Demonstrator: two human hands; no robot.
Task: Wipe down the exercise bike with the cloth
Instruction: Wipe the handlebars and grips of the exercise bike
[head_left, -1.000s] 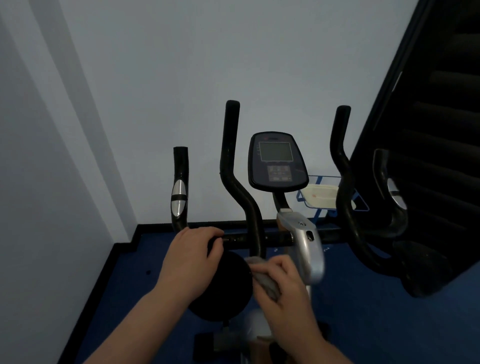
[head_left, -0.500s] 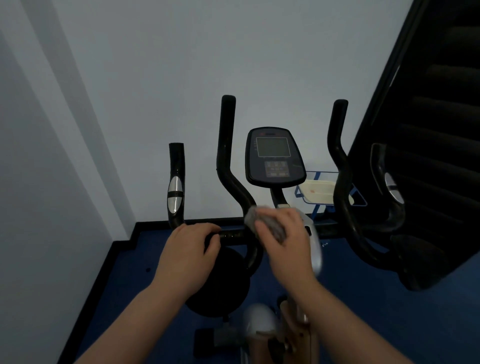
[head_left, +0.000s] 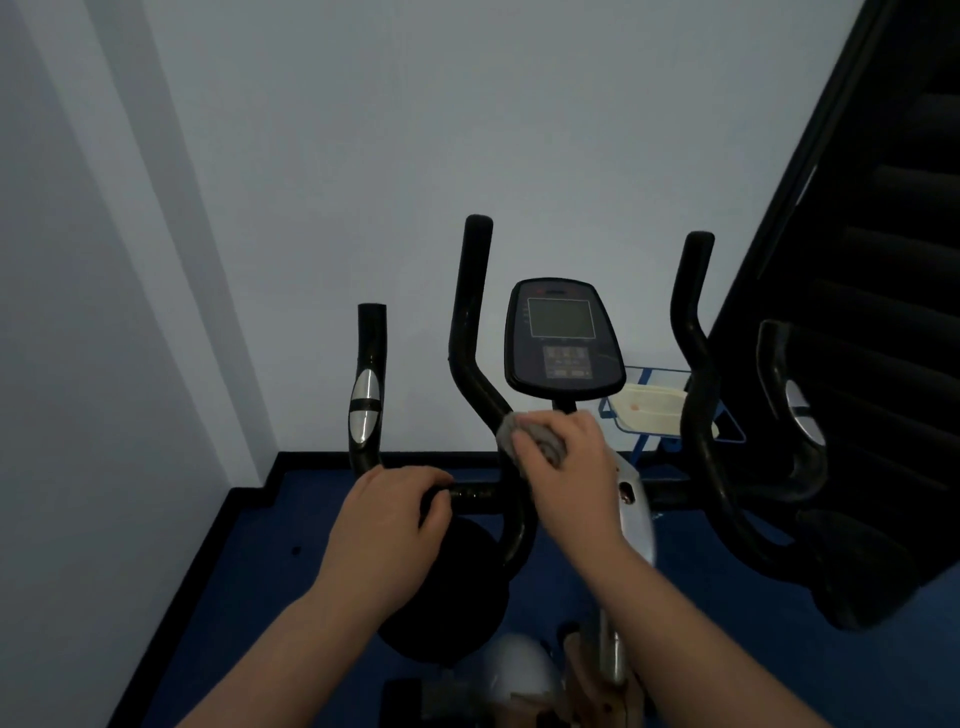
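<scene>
The exercise bike stands in front of me with black handlebars (head_left: 470, 332) and a dark console (head_left: 563, 338) on a silver stem (head_left: 636, 512). My right hand (head_left: 569, 470) is shut on a grey cloth (head_left: 537, 434) and presses it against the bend of the inner left handlebar, just below the console. My left hand (head_left: 387, 519) grips the horizontal crossbar (head_left: 475, 493) near the left outer grip (head_left: 366, 400). The cloth is partly hidden under my fingers.
A white wall lies behind the bike, with a corner at the left. A dark staircase (head_left: 878, 291) rises at the right. A blue wire basket with a pale tray (head_left: 652, 408) sits behind the bike. The floor (head_left: 249, 571) is blue.
My right hand has carried the cloth upward from beside the silver stem to the handlebar bend below the console. My left hand has stayed on the crossbar.
</scene>
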